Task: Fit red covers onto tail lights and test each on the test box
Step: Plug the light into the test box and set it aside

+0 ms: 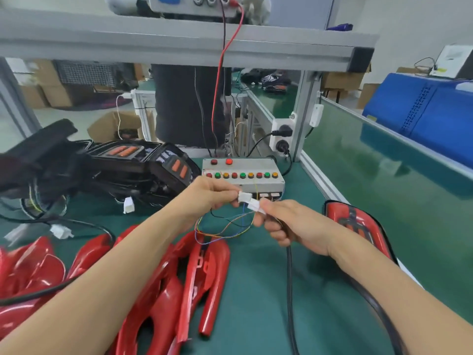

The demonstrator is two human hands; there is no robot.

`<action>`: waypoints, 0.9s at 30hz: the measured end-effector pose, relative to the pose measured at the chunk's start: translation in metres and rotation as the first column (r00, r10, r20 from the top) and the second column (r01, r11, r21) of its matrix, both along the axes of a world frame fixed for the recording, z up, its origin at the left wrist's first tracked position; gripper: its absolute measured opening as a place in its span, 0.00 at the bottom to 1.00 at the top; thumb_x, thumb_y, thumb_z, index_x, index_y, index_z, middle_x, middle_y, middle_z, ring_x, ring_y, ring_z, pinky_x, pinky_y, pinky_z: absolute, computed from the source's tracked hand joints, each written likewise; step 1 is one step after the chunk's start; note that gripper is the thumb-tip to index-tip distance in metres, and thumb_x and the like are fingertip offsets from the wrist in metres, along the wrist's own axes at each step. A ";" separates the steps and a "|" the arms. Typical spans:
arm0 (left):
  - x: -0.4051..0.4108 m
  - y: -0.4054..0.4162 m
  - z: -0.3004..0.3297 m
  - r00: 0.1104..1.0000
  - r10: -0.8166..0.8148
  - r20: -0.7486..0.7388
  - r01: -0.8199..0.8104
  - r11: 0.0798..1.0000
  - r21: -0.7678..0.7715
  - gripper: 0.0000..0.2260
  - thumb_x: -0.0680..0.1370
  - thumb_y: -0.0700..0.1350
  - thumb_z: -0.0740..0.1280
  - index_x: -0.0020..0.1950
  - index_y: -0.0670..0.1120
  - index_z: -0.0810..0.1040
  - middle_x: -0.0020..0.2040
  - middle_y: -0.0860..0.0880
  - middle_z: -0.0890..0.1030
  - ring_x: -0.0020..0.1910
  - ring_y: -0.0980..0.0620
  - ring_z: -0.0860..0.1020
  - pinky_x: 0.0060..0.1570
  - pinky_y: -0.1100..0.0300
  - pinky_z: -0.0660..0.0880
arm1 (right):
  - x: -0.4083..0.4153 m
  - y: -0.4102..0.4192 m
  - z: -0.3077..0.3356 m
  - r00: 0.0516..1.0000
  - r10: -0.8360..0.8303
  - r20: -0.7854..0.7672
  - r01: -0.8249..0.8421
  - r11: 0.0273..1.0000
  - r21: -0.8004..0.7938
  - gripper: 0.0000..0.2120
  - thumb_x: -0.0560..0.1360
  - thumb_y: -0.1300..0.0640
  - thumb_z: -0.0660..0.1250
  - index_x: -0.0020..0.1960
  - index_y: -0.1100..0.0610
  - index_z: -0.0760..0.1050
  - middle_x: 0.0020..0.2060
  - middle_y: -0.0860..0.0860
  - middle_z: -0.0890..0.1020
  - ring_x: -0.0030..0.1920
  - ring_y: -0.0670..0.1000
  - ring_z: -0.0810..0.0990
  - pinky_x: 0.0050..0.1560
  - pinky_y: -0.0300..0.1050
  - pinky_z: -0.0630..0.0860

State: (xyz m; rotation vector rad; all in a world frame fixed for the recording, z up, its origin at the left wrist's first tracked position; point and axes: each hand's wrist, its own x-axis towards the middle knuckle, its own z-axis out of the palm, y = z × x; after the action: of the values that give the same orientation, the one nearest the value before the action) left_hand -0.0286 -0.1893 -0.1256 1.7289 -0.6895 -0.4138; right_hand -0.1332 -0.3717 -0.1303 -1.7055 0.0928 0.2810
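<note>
Head: hands pinching connectors

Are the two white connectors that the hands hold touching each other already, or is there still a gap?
Touching. In the head view, the left connector meets the right connector end to end, with no gap visible between them.

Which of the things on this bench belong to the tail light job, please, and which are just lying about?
Job:
- left hand, white plastic connector
- right hand, second white connector
- grey test box with coloured buttons
- loose glossy red covers
- covered red tail light
- black uncovered tail lights

Lying about:
- blue plastic crate
- brown cardboard boxes
</note>
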 end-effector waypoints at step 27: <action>-0.085 -0.023 0.017 0.350 -0.521 0.779 0.276 0.851 0.446 0.17 0.75 0.59 0.64 0.62 0.56 0.73 0.58 0.58 0.75 0.59 0.55 0.70 0.60 0.57 0.65 | 0.073 -0.051 0.006 0.558 -0.822 0.114 0.776 0.566 0.279 0.15 0.82 0.56 0.55 0.39 0.57 0.71 0.29 0.50 0.69 0.23 0.44 0.72 0.26 0.37 0.67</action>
State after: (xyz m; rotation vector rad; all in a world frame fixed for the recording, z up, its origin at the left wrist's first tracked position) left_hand -0.1140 -0.2119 -0.1082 1.9383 -1.9642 0.1681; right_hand -0.0597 -0.4227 -0.1246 -1.3116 0.6446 -0.6003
